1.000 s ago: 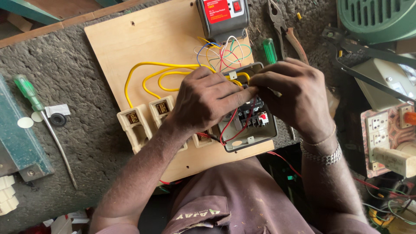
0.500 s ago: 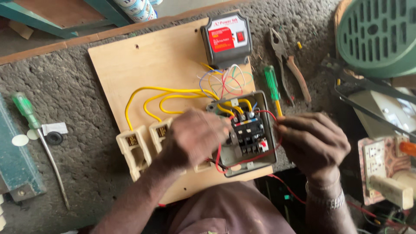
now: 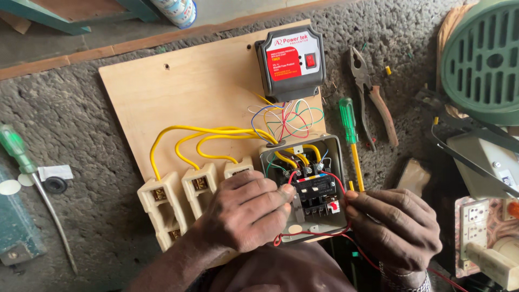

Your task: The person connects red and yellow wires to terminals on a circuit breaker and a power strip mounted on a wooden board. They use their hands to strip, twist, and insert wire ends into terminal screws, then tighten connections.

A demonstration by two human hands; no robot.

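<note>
My left hand (image 3: 246, 211) pinches the switch box (image 3: 305, 189); my right hand (image 3: 397, 227) grips a red wire (image 3: 319, 232); a screwdriver (image 3: 351, 140) lies just right, pliers (image 3: 370, 94) farther.

A pair of pliers (image 3: 372, 103) with brown handles lies on the rough grey bench (image 3: 65, 119), right of the plywood board (image 3: 189, 92). A second green-handled screwdriver (image 3: 32, 178) lies far left, beside a black washer (image 3: 55, 184) and a white paper scrap (image 3: 55, 172). A green fan grille (image 3: 484, 59) fills the top right corner. A white socket plate (image 3: 474, 230) sits at the lower right.
</note>
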